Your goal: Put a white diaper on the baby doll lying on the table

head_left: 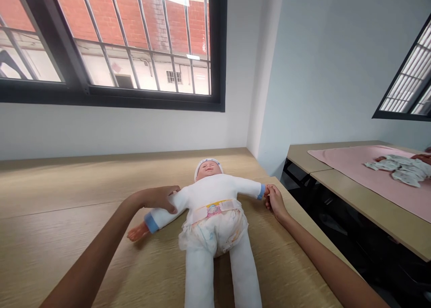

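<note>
A baby doll (215, 187) lies on its back on the wooden table, its head toward the window wall. It wears a white cap (208, 160), a white body with blue cuffs, and a diaper (215, 229) with a coloured waistband. My left hand (163, 198) is wrapped round the doll's upper arm on the left side, and that arm slants down toward me. On the right, my right hand (275, 201) pinches the doll's small hand just past the blue cuff, with the arm stretched out sideways.
The wooden table (84, 236) meets the wall below a barred window (141, 43). To the right, past a gap, stands another table (353, 187) with a pink cloth (357, 164) and a second doll in patterned clothes (400, 168).
</note>
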Tool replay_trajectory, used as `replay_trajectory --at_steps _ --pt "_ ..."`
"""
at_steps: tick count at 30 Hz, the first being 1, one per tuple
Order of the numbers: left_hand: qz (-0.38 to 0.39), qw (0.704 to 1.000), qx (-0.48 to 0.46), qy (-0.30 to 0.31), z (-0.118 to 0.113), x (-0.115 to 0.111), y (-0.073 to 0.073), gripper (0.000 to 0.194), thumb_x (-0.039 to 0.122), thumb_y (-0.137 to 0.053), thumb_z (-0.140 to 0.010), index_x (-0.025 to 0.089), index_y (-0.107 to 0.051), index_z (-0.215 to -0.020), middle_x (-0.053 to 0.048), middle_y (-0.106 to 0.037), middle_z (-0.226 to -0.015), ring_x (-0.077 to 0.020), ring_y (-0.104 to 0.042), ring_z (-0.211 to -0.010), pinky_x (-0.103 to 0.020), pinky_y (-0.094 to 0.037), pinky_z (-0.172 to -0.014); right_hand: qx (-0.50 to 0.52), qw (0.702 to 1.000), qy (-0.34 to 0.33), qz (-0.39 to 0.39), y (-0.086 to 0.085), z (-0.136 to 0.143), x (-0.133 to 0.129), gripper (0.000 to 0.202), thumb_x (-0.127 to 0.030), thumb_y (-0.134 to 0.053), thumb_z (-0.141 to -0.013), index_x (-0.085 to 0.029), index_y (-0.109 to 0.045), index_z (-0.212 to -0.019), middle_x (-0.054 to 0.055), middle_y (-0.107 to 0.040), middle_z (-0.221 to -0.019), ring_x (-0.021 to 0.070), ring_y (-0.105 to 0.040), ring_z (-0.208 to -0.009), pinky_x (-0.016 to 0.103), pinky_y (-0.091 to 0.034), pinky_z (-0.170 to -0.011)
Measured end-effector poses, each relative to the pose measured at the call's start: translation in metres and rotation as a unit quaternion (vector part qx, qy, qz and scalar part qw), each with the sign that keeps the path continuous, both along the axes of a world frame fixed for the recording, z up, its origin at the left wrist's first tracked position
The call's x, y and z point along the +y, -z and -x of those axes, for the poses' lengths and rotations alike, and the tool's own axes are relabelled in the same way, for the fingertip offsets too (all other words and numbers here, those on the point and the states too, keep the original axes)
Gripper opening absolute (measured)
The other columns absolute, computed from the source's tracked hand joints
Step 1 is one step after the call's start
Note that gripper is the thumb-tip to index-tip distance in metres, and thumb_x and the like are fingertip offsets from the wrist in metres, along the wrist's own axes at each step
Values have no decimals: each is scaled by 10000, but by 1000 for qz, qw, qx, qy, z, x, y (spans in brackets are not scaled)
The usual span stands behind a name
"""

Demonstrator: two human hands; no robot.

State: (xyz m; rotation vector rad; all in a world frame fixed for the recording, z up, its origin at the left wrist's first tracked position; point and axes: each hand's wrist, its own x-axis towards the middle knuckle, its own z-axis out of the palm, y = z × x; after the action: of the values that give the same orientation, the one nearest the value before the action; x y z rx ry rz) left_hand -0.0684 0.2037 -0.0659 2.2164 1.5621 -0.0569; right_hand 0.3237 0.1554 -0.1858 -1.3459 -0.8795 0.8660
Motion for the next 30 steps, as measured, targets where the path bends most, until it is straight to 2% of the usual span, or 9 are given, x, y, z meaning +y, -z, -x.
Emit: replay_trajectory --at_steps 4,11,16,20,26,30 --pt "64 997 49 15 -2 -1 -6 681 409 -624 -573 163 -493 -1194 -70 -590 -1212 -256 -537 -1073 -289 -409 -876 -4 1000 -2 8 -1 0 0 259 -469 -446 -803 -212 -466 -780 -80 -486 -553 60 -409 -314 170 -244 -291" --pt "117 993 26 -9 -1 -10 -19 702 446 -570 -592 172 -449 -1227 -70 -622 -1144 -265 -568 -1049 -309 -446 -841 -13 1000 -3 10 -1 0 0 227 -435 -420 -818 -215 -469 -793 -71 -493 -565 64 -407 -327 176 -240 -297" --pt "132 991 11 14 5 -11 -23 630 410 -542 -592 173 -477 -1173 -69 -626 -1151 -257 -582 -1057 -306 -466 -857 -26 1000 0 4 -2 -4 1 196 -404 -403 -833 -222 -462 -792 -85 -429 -481 81 -388 -322 184 -240 -303" --pt "120 992 20 30 11 -7 -21 602 376 -546 -598 192 -487 -1168 -62 -628 -1162 -265 -580 -1077 -326 -468 -883 -36 999 8 6 -6 -5 1 195 -397 -414 -833 -216 -476 -797 -76 -452 -522 74 -389 -327 186 -229 -290" --pt "130 991 16 19 17 0 -11 692 363 -546 -586 164 -451 -1242 -67 -630 -1138 -268 -582 -1057 -315 -473 -845 -37 999 9 11 -7 -3 0 205 -397 -398 -838 -217 -478 -779 -68 -482 -571 67 -391 -321 189 -243 -288" --pt "121 992 31 1 14 -1 -10 820 394 -603 -590 160 -378 -1343 -97 -570 -1271 -280 -556 -1110 -310 -464 -856 -46 999 13 19 -5 -3 0 218 -416 -405 -832 -223 -478 -762 -59 -499 -555 87 -409 -333 200 -242 -296"
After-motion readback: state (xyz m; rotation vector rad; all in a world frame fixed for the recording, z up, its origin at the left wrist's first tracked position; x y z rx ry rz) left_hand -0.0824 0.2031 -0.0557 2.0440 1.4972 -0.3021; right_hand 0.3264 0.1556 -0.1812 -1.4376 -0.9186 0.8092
